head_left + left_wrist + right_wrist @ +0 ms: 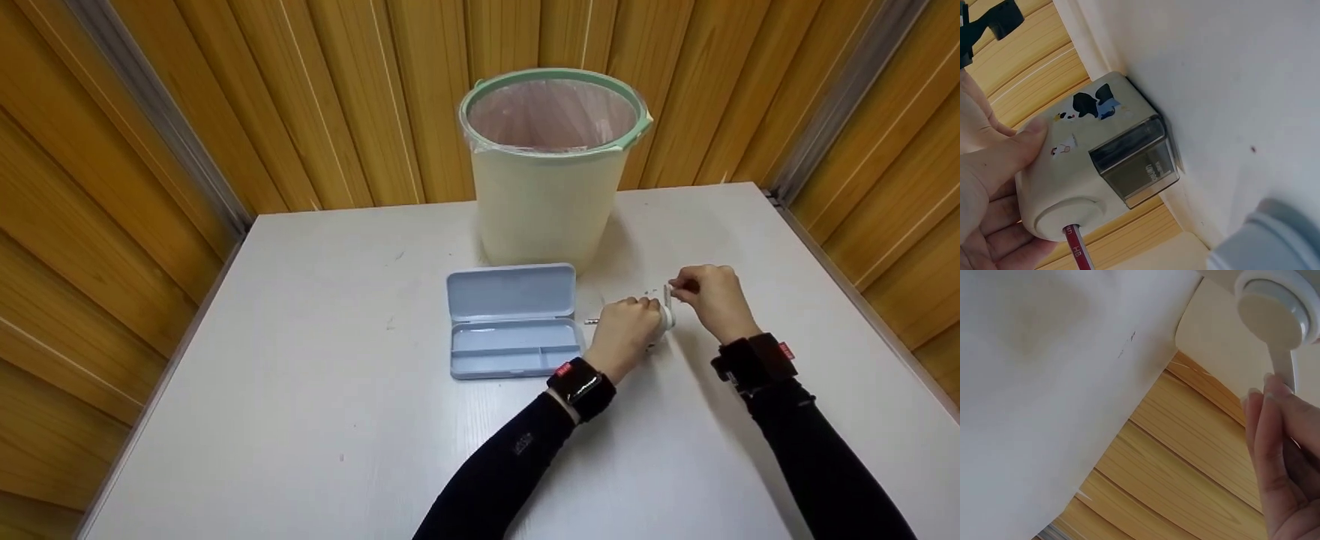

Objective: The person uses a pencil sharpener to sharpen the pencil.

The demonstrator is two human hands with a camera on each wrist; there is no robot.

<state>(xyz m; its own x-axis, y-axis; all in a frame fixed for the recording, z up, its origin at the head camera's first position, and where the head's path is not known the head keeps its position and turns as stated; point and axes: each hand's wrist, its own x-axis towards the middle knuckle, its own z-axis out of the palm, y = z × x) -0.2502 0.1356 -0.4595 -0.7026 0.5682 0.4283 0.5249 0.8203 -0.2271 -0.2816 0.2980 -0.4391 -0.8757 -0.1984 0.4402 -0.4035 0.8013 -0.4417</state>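
My left hand [624, 334] grips a white pencil sharpener [1081, 152] with bird stickers and a dark see-through shavings drawer [1139, 164]. The thumb lies over its top and the fingers curl round the far side. A dark red pencil [1079, 248] marked HB sticks out of the hole in its front. On the opposite side, my right hand [712, 296] pinches the end of the sharpener's crank handle [1282, 363] between thumb and fingers. From the head view, the left hand hides most of the sharpener.
Left of the sharpener lies an open light blue pencil case [511, 292] with divided compartments. Behind them stands a cream trash bin [551, 202] with a green rim and plastic liner. Dark specks dot the white table [300, 375] near the right hand. Wood-patterned walls [337, 97] enclose it.
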